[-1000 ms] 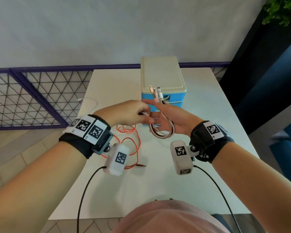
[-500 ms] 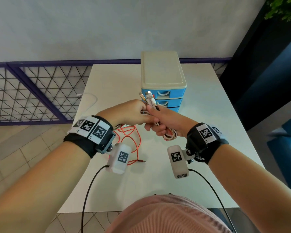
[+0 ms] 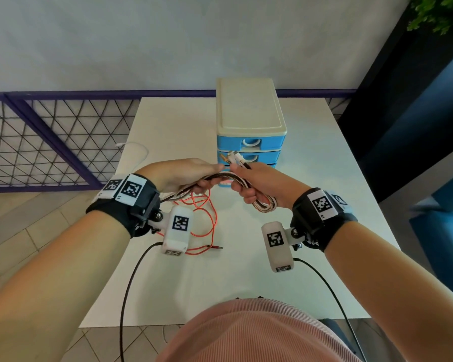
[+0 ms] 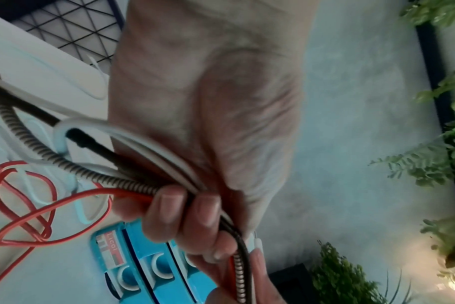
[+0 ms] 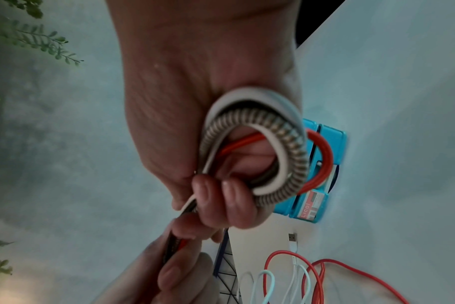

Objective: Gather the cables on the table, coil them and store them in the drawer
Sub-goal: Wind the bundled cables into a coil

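A bundle of cables (image 3: 228,176) (braided, white, black, red) hangs between both hands above the table (image 3: 311,158). My right hand (image 3: 249,184) grips its folded loop (image 5: 281,144), and several plug ends (image 3: 233,158) stick up past the fingers. My left hand (image 3: 194,176) holds the same strands (image 4: 169,185) a little to the left. From there a red cable (image 3: 207,223) trails down in loose loops on the table, as does a white cable (image 3: 139,150) at the far left. Behind the hands stands the blue drawer unit (image 3: 249,145), all drawers closed.
A purple wire fence (image 3: 50,142) runs along the table's left and far sides. A dark wall panel (image 3: 403,113) and green plants (image 3: 439,14) lie to the right. Black camera leads (image 3: 131,283) hang from both wrists near the table's front edge.
My right hand has turned from palm-up and flat to a fist round the folded cables. The left hand has drawn back to the left, so a stretch of cable now spans between the hands.
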`<state>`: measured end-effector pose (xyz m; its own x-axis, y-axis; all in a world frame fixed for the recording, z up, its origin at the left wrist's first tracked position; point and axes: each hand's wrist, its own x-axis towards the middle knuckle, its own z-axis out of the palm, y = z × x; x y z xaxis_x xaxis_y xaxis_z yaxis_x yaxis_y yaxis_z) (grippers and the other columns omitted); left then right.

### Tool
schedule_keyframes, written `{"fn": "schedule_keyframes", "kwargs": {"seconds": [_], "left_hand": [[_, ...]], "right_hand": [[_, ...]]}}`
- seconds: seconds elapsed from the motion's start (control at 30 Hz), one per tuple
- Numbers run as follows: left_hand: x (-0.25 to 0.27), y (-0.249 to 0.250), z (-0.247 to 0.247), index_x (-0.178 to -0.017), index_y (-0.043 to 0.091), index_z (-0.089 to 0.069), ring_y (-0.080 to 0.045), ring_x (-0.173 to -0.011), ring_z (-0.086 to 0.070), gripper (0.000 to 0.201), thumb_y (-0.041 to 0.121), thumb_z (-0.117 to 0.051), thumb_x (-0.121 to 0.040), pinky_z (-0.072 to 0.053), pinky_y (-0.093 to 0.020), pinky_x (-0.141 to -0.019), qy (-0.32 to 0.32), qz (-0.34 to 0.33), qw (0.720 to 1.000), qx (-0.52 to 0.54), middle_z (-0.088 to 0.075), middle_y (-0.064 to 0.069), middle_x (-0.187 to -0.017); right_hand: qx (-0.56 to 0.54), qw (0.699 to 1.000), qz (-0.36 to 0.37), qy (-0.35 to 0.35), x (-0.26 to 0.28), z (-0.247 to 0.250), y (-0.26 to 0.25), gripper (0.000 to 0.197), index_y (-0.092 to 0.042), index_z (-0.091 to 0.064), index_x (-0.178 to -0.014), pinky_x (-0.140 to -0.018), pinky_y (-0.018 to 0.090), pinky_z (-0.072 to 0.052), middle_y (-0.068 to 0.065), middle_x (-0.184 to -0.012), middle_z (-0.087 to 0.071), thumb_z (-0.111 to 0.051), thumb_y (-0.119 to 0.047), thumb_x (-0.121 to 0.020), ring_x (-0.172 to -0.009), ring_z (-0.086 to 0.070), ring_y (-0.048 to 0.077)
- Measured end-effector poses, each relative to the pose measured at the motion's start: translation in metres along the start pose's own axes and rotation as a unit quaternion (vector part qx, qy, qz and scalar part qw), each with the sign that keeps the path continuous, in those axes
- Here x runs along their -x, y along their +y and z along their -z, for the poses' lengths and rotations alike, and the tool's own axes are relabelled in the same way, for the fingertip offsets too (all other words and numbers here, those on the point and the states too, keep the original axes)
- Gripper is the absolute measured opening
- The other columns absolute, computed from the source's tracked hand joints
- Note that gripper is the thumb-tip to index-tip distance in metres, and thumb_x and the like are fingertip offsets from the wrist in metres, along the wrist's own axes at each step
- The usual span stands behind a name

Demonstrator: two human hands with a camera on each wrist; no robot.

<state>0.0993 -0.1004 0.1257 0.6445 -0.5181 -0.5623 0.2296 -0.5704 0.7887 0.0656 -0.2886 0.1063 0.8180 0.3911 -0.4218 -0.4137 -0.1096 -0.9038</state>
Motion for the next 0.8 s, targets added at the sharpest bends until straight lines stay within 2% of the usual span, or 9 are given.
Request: {"fn": "schedule_keyframes", "kwargs": {"seconds": [0.07, 0.2, 0.37, 0.43, 0.5, 0.57, 0.6, 0.7, 0.8], "left_hand": [[-0.001, -0.001, 0.001, -0.073, 0.013, -0.051, -0.010, -0.049, -0.027, 0.041, 0.041, -0.037, -0.100, -0.026, -0.018, -0.046, 0.022, -0.019, 1.000, -0.001, -0.028, 0.006, -0.051], [0.001, 0.000, 0.000, -0.074, 0.013, -0.048, -0.009, -0.046, -0.027, 0.042, 0.044, -0.035, -0.099, -0.025, -0.016, -0.045, 0.031, -0.042, 0.998, 0.032, -0.030, 0.008, -0.051], [0.009, -0.001, 0.003, -0.079, 0.013, -0.048, -0.010, -0.044, -0.037, 0.047, 0.052, -0.027, -0.097, -0.038, -0.017, -0.045, -0.055, 0.009, 0.992, 0.114, -0.034, 0.005, -0.051], [0.014, -0.002, 0.004, -0.079, 0.013, -0.047, -0.012, -0.050, -0.043, 0.048, 0.052, -0.024, -0.097, -0.047, -0.019, -0.052, -0.090, 0.021, 0.986, 0.140, -0.039, 0.004, -0.050], [0.017, -0.006, 0.007, -0.078, 0.012, -0.046, -0.014, -0.054, -0.045, 0.048, 0.050, -0.025, -0.096, -0.053, -0.024, -0.069, -0.126, 0.020, 0.978, 0.167, -0.042, 0.003, -0.053], [0.021, -0.013, 0.010, -0.078, 0.011, -0.049, -0.015, -0.056, -0.047, 0.047, 0.051, -0.028, -0.093, -0.049, -0.029, -0.085, -0.151, 0.018, 0.971, 0.184, -0.045, 0.001, -0.056], [0.022, -0.016, 0.012, -0.077, 0.012, -0.051, -0.015, -0.056, -0.046, 0.047, 0.050, -0.030, -0.092, -0.047, -0.028, -0.082, -0.158, 0.018, 0.969, 0.191, -0.044, 0.001, -0.056], [0.020, -0.015, 0.012, -0.076, 0.016, -0.046, -0.009, -0.051, -0.037, 0.041, 0.049, -0.030, -0.092, -0.038, -0.020, -0.060, -0.150, -0.001, 0.970, 0.189, -0.039, 0.006, -0.056], [0.011, -0.008, 0.001, -0.074, 0.018, -0.041, -0.008, -0.047, -0.028, 0.038, 0.046, -0.027, -0.097, -0.027, -0.023, -0.055, -0.066, -0.047, 0.981, 0.175, -0.032, 0.008, -0.054]], "right_hand": [[0.029, 1.000, 0.002, 0.000, 0.000, -0.001, 0.000, 0.040, -0.008, -0.061, -0.098, -0.043, 0.015, -0.033, -0.004, -0.063, -0.051, -0.044, -0.044, -0.099, -0.045, -0.033, 0.005], [0.046, 0.999, 0.015, -0.018, 0.001, 0.000, -0.004, 0.026, -0.010, -0.054, -0.087, -0.042, 0.015, -0.032, -0.007, -0.056, -0.043, -0.045, -0.030, -0.101, -0.044, -0.032, 0.004], [0.117, 0.992, 0.038, -0.011, -0.003, 0.006, -0.012, 0.029, -0.014, -0.051, -0.080, -0.046, 0.018, -0.031, -0.007, -0.056, -0.041, -0.043, -0.032, -0.102, -0.047, -0.031, 0.007], [0.140, 0.989, 0.047, -0.009, -0.005, 0.006, -0.014, 0.029, -0.014, -0.052, -0.081, -0.047, 0.019, -0.032, -0.007, -0.057, -0.041, -0.043, -0.033, -0.101, -0.047, -0.031, 0.007], [0.144, 0.988, 0.053, 0.011, -0.007, 0.009, -0.016, 0.029, -0.013, -0.053, -0.083, -0.046, 0.018, -0.033, -0.006, -0.057, -0.042, -0.044, -0.033, -0.101, -0.046, -0.032, 0.007], [0.146, 0.987, 0.058, 0.037, -0.008, 0.016, -0.016, 0.029, -0.012, -0.054, -0.084, -0.046, 0.018, -0.035, -0.005, -0.059, -0.042, -0.044, -0.033, -0.101, -0.046, -0.034, 0.008], [0.146, 0.986, 0.058, 0.047, -0.009, 0.020, -0.016, 0.029, -0.012, -0.055, -0.084, -0.046, 0.019, -0.036, -0.004, -0.059, -0.042, -0.045, -0.033, -0.101, -0.046, -0.034, 0.008], [0.128, 0.987, 0.060, 0.072, -0.010, 0.024, -0.014, 0.028, -0.014, -0.054, -0.083, -0.047, 0.020, -0.036, -0.005, -0.059, -0.042, -0.045, -0.034, -0.101, -0.048, -0.034, 0.009], [0.078, 0.986, 0.064, 0.132, -0.015, 0.016, -0.017, 0.029, -0.014, -0.049, -0.079, -0.047, 0.022, -0.033, -0.005, -0.057, -0.037, -0.042, -0.031, -0.102, -0.047, -0.032, 0.010]]}}
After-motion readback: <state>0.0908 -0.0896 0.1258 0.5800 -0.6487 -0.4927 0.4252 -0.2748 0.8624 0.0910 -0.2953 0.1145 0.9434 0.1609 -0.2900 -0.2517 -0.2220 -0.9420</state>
